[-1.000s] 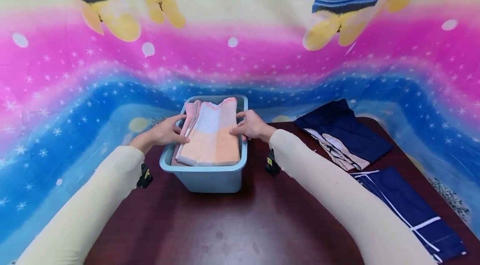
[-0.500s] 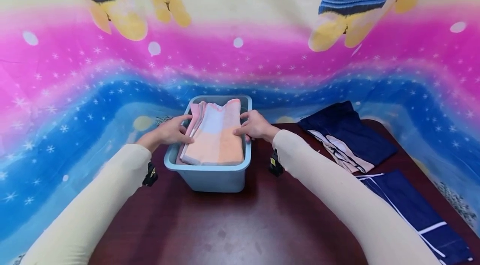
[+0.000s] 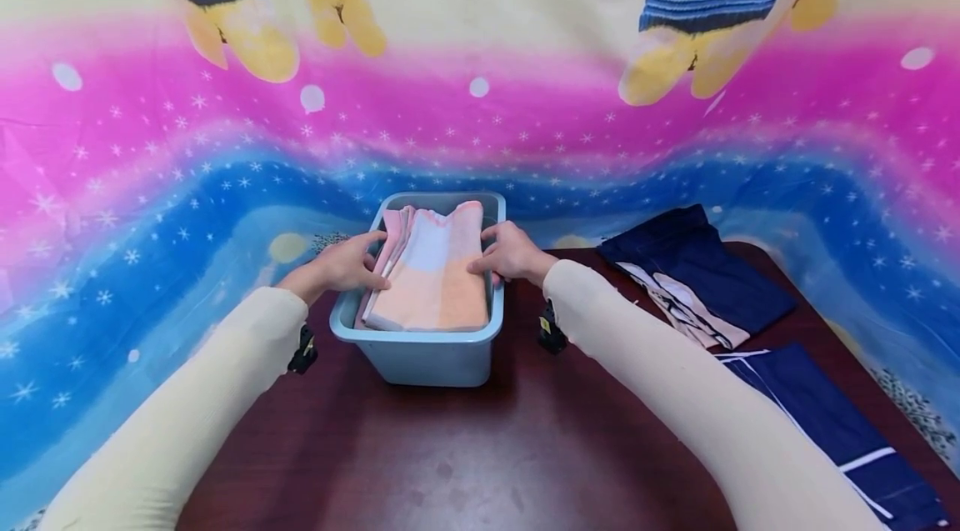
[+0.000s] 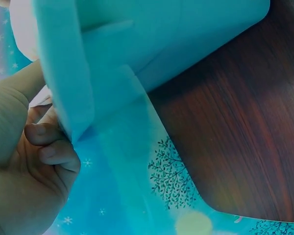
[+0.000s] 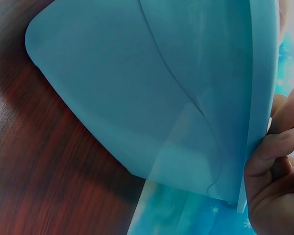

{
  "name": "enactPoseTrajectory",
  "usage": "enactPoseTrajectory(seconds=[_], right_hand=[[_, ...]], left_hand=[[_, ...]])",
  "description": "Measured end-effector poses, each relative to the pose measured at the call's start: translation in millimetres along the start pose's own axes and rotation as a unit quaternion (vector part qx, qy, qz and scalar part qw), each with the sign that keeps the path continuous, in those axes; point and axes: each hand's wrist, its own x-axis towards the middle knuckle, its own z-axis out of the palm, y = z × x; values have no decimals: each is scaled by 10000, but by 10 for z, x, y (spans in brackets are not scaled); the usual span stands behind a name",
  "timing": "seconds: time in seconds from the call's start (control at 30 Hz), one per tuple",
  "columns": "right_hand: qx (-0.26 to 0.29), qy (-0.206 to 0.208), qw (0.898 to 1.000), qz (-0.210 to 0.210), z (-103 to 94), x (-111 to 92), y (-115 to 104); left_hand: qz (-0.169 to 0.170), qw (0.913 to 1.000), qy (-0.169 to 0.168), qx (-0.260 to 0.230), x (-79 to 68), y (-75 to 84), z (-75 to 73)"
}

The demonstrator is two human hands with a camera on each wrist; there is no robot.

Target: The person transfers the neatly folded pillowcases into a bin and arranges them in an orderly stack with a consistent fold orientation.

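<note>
A light blue plastic basin (image 3: 438, 364) stands on the dark wooden table. Inside it lies a folded towel (image 3: 427, 289) in peach, pink and pale blue blocks, its folded layers showing along the left side. My left hand (image 3: 345, 264) pinches the towel's left edge, thumb on top. On the opposite side my right hand (image 3: 513, 252) holds the right edge, its thumb on the cloth and its fingers down by the rim. The left wrist view shows curled fingers (image 4: 51, 142) beside the basin's rim; in the right wrist view the bent fingers (image 5: 274, 152) are also at the rim.
Right of the basin lies a folded navy garment (image 3: 727, 281) with a pale printed part. Nearer me is another navy garment (image 3: 825, 423) with white stripes, partly behind my right sleeve. A colourful cartoon-print cloth (image 3: 480, 131) hangs behind the table (image 3: 450, 464).
The whole head view has shifted slightly, so everything sits a little further right. Both hands keep the same place on the towel, which lies almost unchanged in the basin.
</note>
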Motion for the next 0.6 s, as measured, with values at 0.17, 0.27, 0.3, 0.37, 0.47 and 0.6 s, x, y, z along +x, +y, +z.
enactPoseTrajectory(seconds=[0.17,0.27,0.3,0.37,0.47,0.6], right_hand=[[-53,-28,10000,-35,3,4,-11],[-85,-26,10000,-43,7,4,-6],[-97,-22,9999,-39,9,5,-2],[-128,-19,9999,-34,14,7,0],[-206,-31,9998,-73,17,6,-2],[-341,-24,9991,-248,13,-3,-19]], left_hand=[[-35,9999,20,136,3,12,5],[-53,9998,34,204,3,21,13],[-63,9997,31,220,3,23,19],[-69,9997,23,236,7,22,23],[-8,9998,-20,221,12,17,30],[141,9995,35,269,11,12,27]])
